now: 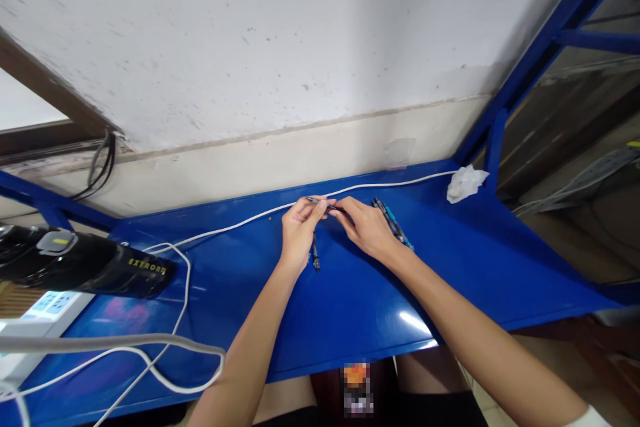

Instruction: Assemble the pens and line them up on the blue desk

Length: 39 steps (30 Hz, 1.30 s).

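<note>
Both hands meet over the middle of the blue desk (345,307), a dark, slim pen (313,199) held level between them. My left hand (303,227) pinches the pen near its left end, where a light tip shows past the fingers. At the other end, the fingertips of my right hand (364,223) close on the pen's dark part. Beneath my left hand lies another black pen (316,257), partly covered. Just right of my right hand, several black and blue pens (393,221) lie side by side in a slanting bunch.
A black bottle (100,263) stands at the left, near a white power strip (50,320). White cable (240,221) runs along the desk's back and loops at the left. Crumpled white tissue (466,184) rests at the back right. Blue frame posts (525,73) rise at the right.
</note>
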Available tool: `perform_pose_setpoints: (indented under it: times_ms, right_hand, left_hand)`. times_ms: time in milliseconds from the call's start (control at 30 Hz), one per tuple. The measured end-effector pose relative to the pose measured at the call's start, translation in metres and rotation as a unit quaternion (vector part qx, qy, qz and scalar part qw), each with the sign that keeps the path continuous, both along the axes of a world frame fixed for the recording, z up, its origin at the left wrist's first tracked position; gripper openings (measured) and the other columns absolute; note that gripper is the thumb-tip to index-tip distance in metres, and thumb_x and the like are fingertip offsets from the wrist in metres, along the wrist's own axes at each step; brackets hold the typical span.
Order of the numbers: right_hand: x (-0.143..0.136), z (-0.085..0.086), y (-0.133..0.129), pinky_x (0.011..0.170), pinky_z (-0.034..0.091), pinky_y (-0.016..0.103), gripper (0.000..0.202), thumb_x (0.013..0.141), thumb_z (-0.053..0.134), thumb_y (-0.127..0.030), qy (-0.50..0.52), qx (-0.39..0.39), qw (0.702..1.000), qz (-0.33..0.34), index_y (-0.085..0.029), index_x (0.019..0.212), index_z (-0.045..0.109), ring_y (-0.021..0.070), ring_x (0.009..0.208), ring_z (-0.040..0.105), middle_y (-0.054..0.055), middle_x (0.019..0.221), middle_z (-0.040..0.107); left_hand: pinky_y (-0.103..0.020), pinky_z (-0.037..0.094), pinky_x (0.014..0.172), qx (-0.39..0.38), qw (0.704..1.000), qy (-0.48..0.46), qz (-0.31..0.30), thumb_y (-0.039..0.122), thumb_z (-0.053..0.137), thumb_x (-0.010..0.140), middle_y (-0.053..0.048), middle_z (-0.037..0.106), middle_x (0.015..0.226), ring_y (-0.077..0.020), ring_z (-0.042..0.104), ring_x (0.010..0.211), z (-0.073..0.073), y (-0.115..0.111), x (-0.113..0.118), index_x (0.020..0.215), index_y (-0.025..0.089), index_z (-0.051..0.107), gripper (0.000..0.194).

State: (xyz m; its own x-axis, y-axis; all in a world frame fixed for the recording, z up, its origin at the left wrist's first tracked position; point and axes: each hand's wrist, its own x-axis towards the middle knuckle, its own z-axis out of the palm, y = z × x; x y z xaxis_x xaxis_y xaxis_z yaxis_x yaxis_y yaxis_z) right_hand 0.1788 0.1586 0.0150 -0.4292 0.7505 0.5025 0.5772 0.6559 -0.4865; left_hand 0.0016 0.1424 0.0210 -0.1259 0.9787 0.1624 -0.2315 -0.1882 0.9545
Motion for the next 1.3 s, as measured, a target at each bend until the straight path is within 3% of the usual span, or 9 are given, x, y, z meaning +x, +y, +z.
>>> perform_pose_setpoints:
  times_ms: [100,267,467,567,667,867,1033,1200,1300]
  right_hand:
    - [-0.0009,-0.0004,-0.0005,0.074,0.05,0.031,0.023,0.114,0.048,-0.039,0.008,-0.008,1.0,-0.002,-0.025,0.127,0.061,0.0231,0.097,0.074,0.009,0.116,0.077]
    - [-0.002,-0.0042,0.0004,0.069,0.046,0.031,0.017,0.112,0.052,-0.039,0.036,-0.019,0.999,-0.022,-0.023,0.111,0.058,0.0215,0.082,0.07,0.006,0.099,0.074]
    - [-0.0005,0.0015,-0.0011,0.074,0.047,0.031,0.027,0.116,0.041,-0.038,-0.018,0.004,1.0,-0.004,-0.024,0.113,0.065,0.0212,0.089,0.07,0.008,0.105,0.073]
    - [-0.0011,0.0001,-0.001,0.074,0.048,0.031,0.022,0.115,0.046,-0.038,0.01,-0.009,1.0,-0.008,-0.025,0.122,0.062,0.0214,0.092,0.071,0.008,0.11,0.074]
    - [-0.0011,-0.0027,0.0007,0.071,0.047,0.031,0.018,0.113,0.051,-0.04,0.038,-0.018,0.999,-0.013,-0.024,0.115,0.06,0.021,0.084,0.069,0.007,0.103,0.074]
    - [-0.0008,0.0,0.001,0.075,0.048,0.031,0.027,0.116,0.041,-0.038,-0.006,-0.004,1.0,0.003,-0.025,0.108,0.064,0.0214,0.09,0.069,0.007,0.103,0.072]
    - [-0.0029,-0.0015,-0.0007,0.075,0.049,0.031,0.019,0.113,0.049,-0.038,0.04,-0.032,0.999,0.0,-0.024,0.119,0.06,0.0215,0.088,0.071,0.006,0.106,0.075]
    - [-0.0021,-0.0018,0.0006,0.072,0.047,0.031,0.024,0.114,0.045,-0.039,0.045,-0.021,0.999,0.0,-0.024,0.104,0.061,0.0209,0.084,0.068,0.006,0.1,0.073]
    - [-0.0022,-0.0012,0.0009,0.075,0.048,0.031,0.029,0.116,0.04,-0.039,0.043,-0.02,0.999,0.006,-0.025,0.105,0.063,0.0211,0.088,0.069,0.007,0.102,0.074]
  left_hand:
    - [-0.035,0.058,0.09,-0.002,1.0,0.015,-0.001,0.04,0.087,0.087,-0.009,0.083,0.11,-0.0238,0.077,0.101,-0.0016,0.0003,0.0002,0.102,0.021,0.083,0.024]
    - [-0.038,0.057,0.096,-0.011,1.0,0.013,0.002,0.038,0.09,0.084,-0.009,0.083,0.11,-0.0246,0.075,0.103,-0.0027,0.0015,-0.0027,0.103,0.021,0.085,0.026]
    - [-0.038,0.057,0.098,0.003,1.0,0.02,-0.006,0.037,0.087,0.087,-0.009,0.082,0.113,-0.0247,0.075,0.107,-0.005,0.0025,-0.0051,0.106,0.022,0.085,0.025]
    - [-0.039,0.056,0.101,0.0,1.0,0.008,-0.021,0.037,0.087,0.088,-0.009,0.082,0.113,-0.0253,0.075,0.108,-0.0048,0.0022,-0.0052,0.11,0.022,0.085,0.027]
    - [-0.039,0.055,0.103,-0.002,1.0,-0.001,-0.027,0.036,0.087,0.088,-0.01,0.082,0.112,-0.025,0.075,0.109,-0.0043,0.0019,-0.0048,0.111,0.022,0.085,0.028]
    - [-0.038,0.055,0.102,0.007,1.0,0.001,-0.03,0.036,0.086,0.088,-0.009,0.082,0.112,-0.0244,0.075,0.108,-0.0039,0.0016,-0.0044,0.111,0.022,0.084,0.027]
    - [-0.038,0.055,0.103,0.001,1.0,0.001,-0.024,0.035,0.086,0.088,-0.01,0.082,0.114,-0.0241,0.075,0.109,-0.0047,0.0013,-0.0049,0.116,0.022,0.082,0.031]
    - [-0.04,0.054,0.107,0.009,1.0,0.001,-0.025,0.034,0.085,0.089,-0.01,0.082,0.116,-0.0259,0.074,0.114,-0.0044,0.0012,-0.0057,0.116,0.023,0.081,0.03]
    - [-0.04,0.053,0.108,0.011,1.0,-0.006,-0.025,0.034,0.085,0.089,-0.011,0.082,0.118,-0.0261,0.074,0.116,-0.0036,0.0011,-0.0055,0.116,0.022,0.081,0.03]
